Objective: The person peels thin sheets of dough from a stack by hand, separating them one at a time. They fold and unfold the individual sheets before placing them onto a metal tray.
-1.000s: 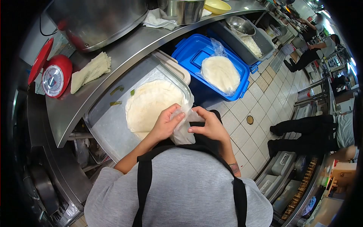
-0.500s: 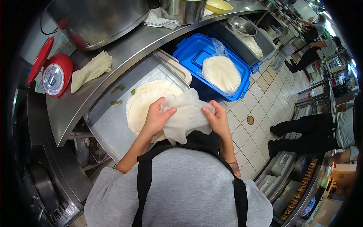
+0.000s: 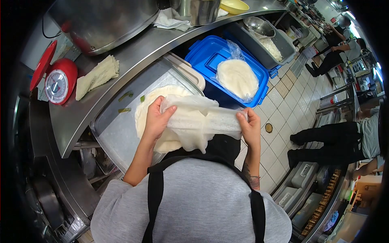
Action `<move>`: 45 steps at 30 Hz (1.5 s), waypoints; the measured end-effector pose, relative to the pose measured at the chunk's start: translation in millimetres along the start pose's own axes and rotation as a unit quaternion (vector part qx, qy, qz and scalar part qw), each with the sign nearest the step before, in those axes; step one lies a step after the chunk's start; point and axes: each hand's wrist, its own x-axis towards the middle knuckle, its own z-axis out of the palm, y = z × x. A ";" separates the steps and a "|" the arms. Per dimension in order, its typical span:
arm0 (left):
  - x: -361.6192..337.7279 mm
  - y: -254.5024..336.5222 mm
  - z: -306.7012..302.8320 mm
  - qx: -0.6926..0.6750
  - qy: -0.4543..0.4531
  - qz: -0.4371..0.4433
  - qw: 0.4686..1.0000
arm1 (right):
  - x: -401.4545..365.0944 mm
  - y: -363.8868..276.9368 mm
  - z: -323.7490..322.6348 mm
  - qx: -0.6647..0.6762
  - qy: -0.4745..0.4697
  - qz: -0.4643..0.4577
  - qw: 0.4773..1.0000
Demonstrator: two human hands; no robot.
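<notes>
The left hand and right hand pinch opposite ends of a sheet, fingers closed tight. It spans partly over dough in a tray.

The sheet is pale, whitish and thin, partly see-through, with soft creases and an uneven edge. It spans the gap between the left hand and the right hand, pinched at either end. Toward the right it narrows to a fairly taut, smooth band; left of its middle it is wider and looser, its lower edge drooping in folds. Its left part hides some of the pale round in the tray.
</notes>
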 end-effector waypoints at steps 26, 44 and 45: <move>0.8 1.6 -27.4 -0.035 0.062 -0.020 0.997 | 0.9 13.5 -55.2 0.081 0.123 0.007 0.989; -0.7 11.5 -18.4 -0.099 0.006 -0.094 0.991 | -7.3 27.8 -88.3 0.051 0.200 0.005 0.979; -0.6 11.2 -15.9 -0.112 -0.016 -0.106 0.988 | -7.5 26.5 -86.8 0.055 0.205 0.004 0.977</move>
